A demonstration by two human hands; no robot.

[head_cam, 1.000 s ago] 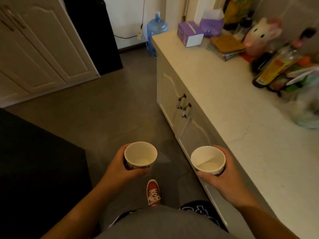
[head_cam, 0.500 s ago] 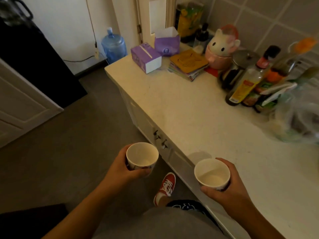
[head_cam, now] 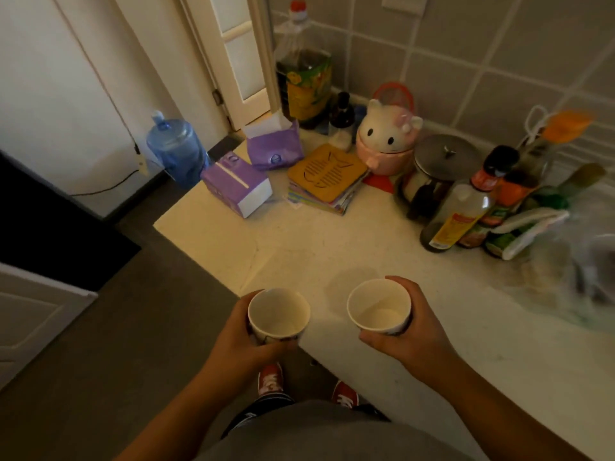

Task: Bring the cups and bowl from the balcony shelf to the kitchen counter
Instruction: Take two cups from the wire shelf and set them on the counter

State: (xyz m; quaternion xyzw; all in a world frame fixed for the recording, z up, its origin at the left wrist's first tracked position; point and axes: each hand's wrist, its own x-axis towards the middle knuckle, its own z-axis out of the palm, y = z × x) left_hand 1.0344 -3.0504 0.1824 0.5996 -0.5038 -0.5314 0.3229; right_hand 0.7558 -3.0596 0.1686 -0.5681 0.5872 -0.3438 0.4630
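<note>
The left hand (head_cam: 241,334) is wrapped around a white cup (head_cam: 279,316), fingers clamped on its side, holding it upright at the near edge of the worktop (head_cam: 332,261). The right hand (head_cam: 411,334) grips a second white cup (head_cam: 379,306) the same way, held over the pale worktop just inside its edge. Both cups look empty, their insides bare and pale.

Ahead of the hands the worktop lies open; the clutter stands well apart, toward the tiled wall. A purple tissue box (head_cam: 237,184) lies near the far left corner, with a purple tissue pack (head_cam: 274,148) behind it. Beside them sits a stack of mats topped by a wooden fish-bone trivet (head_cam: 327,171). Further right stand a cat-shaped pink jar (head_cam: 387,138), a glass pot with a steel lid (head_cam: 441,161), and several sauce bottles (head_cam: 459,211); a large oil bottle (head_cam: 304,71) fills the corner. A blurred plastic bag (head_cam: 572,261) lies at far right. On the floor stands a blue water jug (head_cam: 176,151). Red shoes (head_cam: 271,380) show below the cups.
</note>
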